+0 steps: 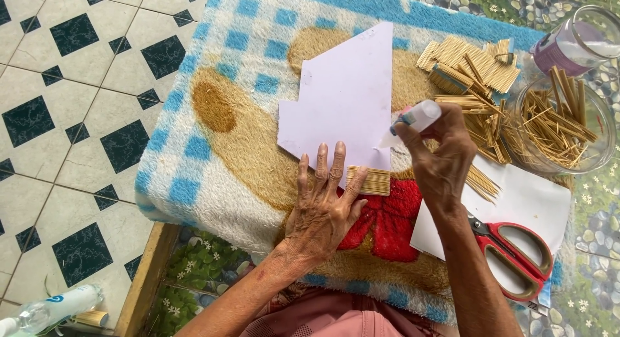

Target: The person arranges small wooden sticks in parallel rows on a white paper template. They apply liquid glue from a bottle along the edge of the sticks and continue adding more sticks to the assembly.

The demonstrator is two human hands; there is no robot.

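Note:
A pale lilac paper cut-out [345,98] with a stepped, pointed outline lies on a fluffy blue, tan and red towel [226,149]. A row of short wooden sticks [369,180] sits along the cut-out's near edge. My left hand [323,204] rests flat on the paper, its fingers spread and touching the left end of that row. My right hand [439,156] holds a small white glue bottle [413,120], nozzle down, its tip just above the paper next to the sticks.
Bundles of wooden sticks [471,72] lie at the right of the towel. A clear glass bowl [560,127] holds more sticks, with a glass jar [578,40] behind it. Red-handled scissors [513,250] rest on white paper [536,201]. Tiled floor at left; plastic bottle [48,308] bottom left.

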